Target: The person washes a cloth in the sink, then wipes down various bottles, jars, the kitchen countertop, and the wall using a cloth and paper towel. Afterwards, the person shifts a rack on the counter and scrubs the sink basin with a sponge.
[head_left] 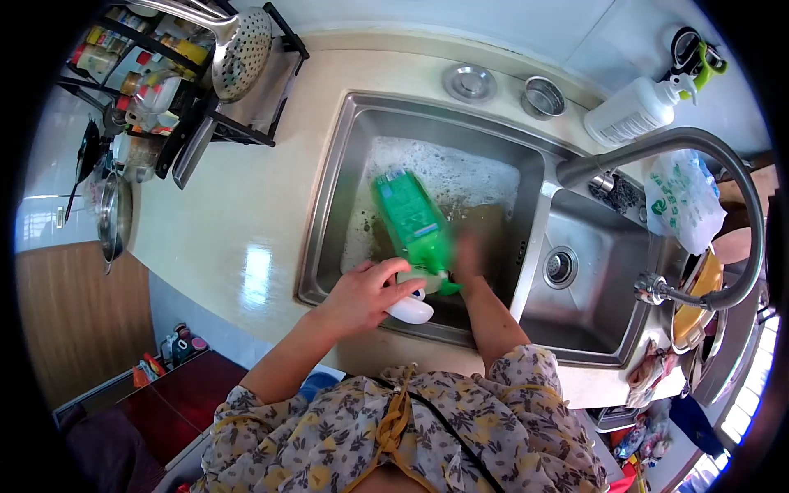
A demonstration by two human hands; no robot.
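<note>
Counter: pale and glossy, it ran around the sink below a white wall.
Sink: brushed steel, two basins; the larger held water under white suds, and a curved tap stood over the smaller.
Bottle: over the larger basin, its base pointed to the far left, its neck to the person; the long axis slanted between.
Make: clear green plastic, flat-sided, narrowing to the neck, with a green cap near the right wrist.
Left hand: fingers curled over a smooth, round-ended white piece by the neck.
Right hand: blurred beside the bottle; whether its fingers gripped could not be told.
Rack: black metal, with a perforated steel skimmer.
</note>
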